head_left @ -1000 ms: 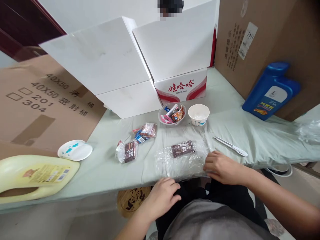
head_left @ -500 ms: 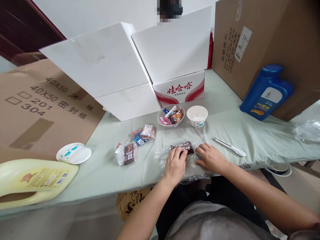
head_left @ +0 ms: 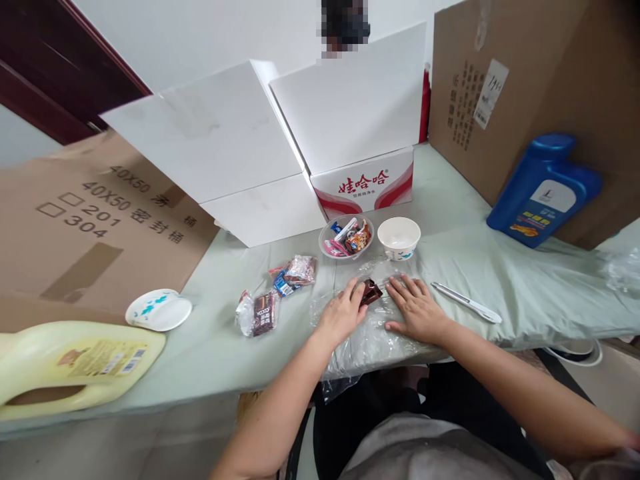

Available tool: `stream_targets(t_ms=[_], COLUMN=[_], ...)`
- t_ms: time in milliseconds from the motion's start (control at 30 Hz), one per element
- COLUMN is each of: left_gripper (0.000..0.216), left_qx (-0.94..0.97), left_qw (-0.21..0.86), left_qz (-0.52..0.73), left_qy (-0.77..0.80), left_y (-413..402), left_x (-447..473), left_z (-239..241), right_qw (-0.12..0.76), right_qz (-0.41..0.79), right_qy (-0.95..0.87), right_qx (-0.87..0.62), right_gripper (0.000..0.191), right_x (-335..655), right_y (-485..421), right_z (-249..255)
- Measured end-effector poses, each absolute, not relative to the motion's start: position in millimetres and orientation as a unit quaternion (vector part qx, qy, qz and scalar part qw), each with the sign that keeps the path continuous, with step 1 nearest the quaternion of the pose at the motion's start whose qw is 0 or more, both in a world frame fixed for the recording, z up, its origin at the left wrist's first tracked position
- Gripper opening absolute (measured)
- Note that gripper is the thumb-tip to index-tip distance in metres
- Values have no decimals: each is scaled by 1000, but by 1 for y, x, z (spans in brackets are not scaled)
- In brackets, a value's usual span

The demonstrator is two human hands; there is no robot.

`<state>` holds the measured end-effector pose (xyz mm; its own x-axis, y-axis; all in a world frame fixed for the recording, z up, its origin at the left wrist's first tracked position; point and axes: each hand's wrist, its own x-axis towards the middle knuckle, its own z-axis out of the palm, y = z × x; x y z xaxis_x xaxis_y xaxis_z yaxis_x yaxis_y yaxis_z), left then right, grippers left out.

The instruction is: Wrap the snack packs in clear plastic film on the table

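Note:
A sheet of clear bubble wrap (head_left: 360, 347) lies crumpled at the table's near edge, with a dark brown wrapped snack packet (head_left: 371, 292) on top. My left hand (head_left: 343, 311) covers the packet's left part, fingers curled over it. Spread flat on the wrap just right of the packet is my right hand (head_left: 416, 308), its fingers apart. Off to the left sit a brown cocoa packet (head_left: 265, 313) wrapped in clear plastic and a bundle of wrapped snacks (head_left: 300, 270).
Behind the wrap stand a clear bowl of wrapped snacks (head_left: 326, 252) and a white paper bowl (head_left: 400, 239). A white utility knife (head_left: 467, 303) lies right. White boxes (head_left: 250, 213), a blue bottle (head_left: 545, 193), a tipped paper bowl (head_left: 159, 310) and a yellow jug (head_left: 100, 357) surround the area.
My right hand has flattened and spread on the wrap. My left hand now covers more of the brown packet, which looks turned. The wrap hangs further over the near edge.

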<state>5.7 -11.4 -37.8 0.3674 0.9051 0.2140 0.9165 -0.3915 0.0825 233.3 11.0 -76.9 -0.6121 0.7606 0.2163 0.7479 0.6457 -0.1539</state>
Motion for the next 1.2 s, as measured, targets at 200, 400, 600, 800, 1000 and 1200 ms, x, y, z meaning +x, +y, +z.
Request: stream_targets(t_ms=[200,400,600,800,1000,1200], left_gripper=[54,44,42,31,36,48], left_qx=[-851,-835,-742,-684,-714,-714], left_qw=[33,-29,-56,9,-34,-50], left_qz=[-99,-142,-303,-205,-62,-101], left_qy=[-514,-530,-596,-700,-696,-691], left_y=[-11,-12,12,94,176,197], left_x=[3,-8,-53,-86,-54,-47], left_z=[-41,-37,20,96,95,65], right_qw=[122,133,141,145,146,148], right_qz=[23,26,34,53,55,55], right_qy=[-899,-898,-897,-895,-895,-896], right_qx=[-419,-418,-418,-419,-418,-415], right_gripper=[86,83,81,78,79,78], right_x=[232,232,233,232,234,234], right_y=[12,10,10,10,10,10], right_z=[-75,-75,-76,-76,-75,-75])
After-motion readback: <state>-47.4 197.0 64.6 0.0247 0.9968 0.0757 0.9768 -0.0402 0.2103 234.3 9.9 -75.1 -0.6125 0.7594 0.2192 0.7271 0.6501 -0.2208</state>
